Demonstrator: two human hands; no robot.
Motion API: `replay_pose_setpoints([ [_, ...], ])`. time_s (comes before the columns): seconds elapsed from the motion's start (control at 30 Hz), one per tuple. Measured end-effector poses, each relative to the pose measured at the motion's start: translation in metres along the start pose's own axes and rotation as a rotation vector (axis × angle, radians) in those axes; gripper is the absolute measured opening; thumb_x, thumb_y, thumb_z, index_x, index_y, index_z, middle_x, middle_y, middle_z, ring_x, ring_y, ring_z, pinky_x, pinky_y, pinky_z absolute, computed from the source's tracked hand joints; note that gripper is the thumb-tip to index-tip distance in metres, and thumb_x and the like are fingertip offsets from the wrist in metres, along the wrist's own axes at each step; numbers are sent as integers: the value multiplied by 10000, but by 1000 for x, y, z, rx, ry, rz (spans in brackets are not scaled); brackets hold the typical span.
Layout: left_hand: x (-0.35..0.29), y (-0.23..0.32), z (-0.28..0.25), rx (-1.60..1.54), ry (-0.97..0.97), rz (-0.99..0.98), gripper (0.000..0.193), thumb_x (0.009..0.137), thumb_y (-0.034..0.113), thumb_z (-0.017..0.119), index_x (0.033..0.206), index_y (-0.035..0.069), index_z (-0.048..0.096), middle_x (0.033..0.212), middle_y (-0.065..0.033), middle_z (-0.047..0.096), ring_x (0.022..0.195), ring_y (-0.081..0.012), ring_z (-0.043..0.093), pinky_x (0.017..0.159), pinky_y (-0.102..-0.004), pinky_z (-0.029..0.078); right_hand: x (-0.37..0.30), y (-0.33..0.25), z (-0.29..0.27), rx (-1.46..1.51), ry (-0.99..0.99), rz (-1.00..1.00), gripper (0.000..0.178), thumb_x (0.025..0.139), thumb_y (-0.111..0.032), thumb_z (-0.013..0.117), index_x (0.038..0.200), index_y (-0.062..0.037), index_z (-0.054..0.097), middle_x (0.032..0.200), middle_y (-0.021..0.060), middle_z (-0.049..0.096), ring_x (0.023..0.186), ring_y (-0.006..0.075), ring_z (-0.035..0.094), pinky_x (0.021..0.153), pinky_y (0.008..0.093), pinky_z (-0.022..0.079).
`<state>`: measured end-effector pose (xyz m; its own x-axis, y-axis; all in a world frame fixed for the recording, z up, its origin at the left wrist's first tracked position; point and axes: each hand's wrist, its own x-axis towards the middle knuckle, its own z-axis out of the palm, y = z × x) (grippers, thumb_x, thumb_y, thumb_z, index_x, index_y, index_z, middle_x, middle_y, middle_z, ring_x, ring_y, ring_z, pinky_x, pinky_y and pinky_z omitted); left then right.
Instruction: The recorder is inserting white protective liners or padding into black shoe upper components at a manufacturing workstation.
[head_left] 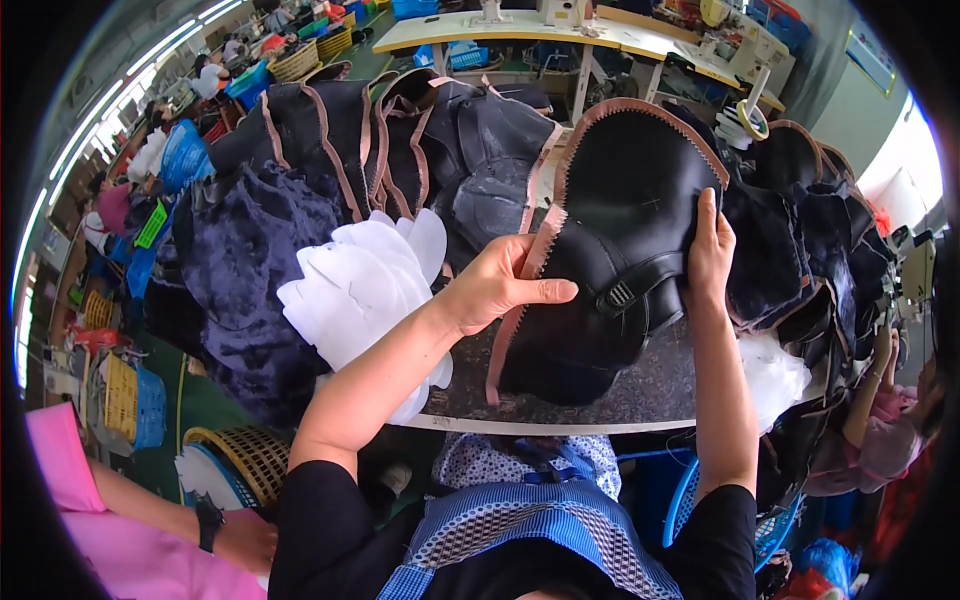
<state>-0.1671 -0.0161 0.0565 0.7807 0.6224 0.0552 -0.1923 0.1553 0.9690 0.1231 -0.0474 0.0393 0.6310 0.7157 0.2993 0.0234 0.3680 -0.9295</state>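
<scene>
A black leather boot upper (635, 180) with a pinkish-brown zigzag-cut edge is held up over the table. A short strap with a small metal buckle (620, 296) crosses its lower part. My left hand (505, 285) pinches its left edge, thumb on the black face and fingers behind. At the right edge my right hand (711, 245) grips it, with the other fingers partly hidden behind. Left of the boot upper lies a stack of white petal-shaped sheets (365, 280), close to my left wrist.
More black uppers (330, 130) and dark plush pieces (255, 270) pile up at left; others (800, 220) hang at right. The dark tabletop (655, 370) has a pale edge. Co-workers are near: a pink sleeve (65, 455) at left, an arm (872, 385) at right. Sewing machines (575, 12) stand beyond.
</scene>
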Motion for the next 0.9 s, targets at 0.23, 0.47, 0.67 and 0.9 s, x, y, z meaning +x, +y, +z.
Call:
replay_pose_setpoints([
  [0.23, 7, 9, 7, 114, 77, 57, 438, 919, 252, 812, 678, 188, 452, 687, 134, 350, 642, 3, 306, 579, -235, 224, 0, -1, 1, 87, 21, 159, 418, 1062, -404, 593, 945, -26, 729, 837, -27, 684, 703, 48, 576, 641, 209, 472],
  [0.47, 5, 15, -9, 263, 94, 90, 485, 934, 132, 776, 1345, -50, 593, 1126, 55, 617, 978, -12, 500, 923, -185, 395, -21, -7, -14, 205, -125, 277, 383, 995, -296, 697, 1242, -6, 653, 1166, 59, 707, 1034, 135, 656, 923, 296, 509],
  [0.67, 99, 113, 24, 1253, 244, 900, 247, 872, 171, 778, 1028, 7, 679, 892, -154, 696, 818, -354, 686, 735, -399, 529, 10, -104, -98, 12, -155, -204, 356, 862, 31, 719, 1215, 33, 675, 1172, 85, 723, 1075, 184, 678, 1026, 325, 485],
  [0.9, 273, -31, 61, 1505, 71, 979, 758, 793, -45, 681, 1492, 183, 494, 1479, -253, 492, 1314, -434, 543, 1123, -465, 453, 34, -63, -191, -1255, -158, -804, 396, 646, 66, 650, 1008, -38, 773, 1123, 125, 711, 1132, 353, 629, 1001, 412, 501],
])
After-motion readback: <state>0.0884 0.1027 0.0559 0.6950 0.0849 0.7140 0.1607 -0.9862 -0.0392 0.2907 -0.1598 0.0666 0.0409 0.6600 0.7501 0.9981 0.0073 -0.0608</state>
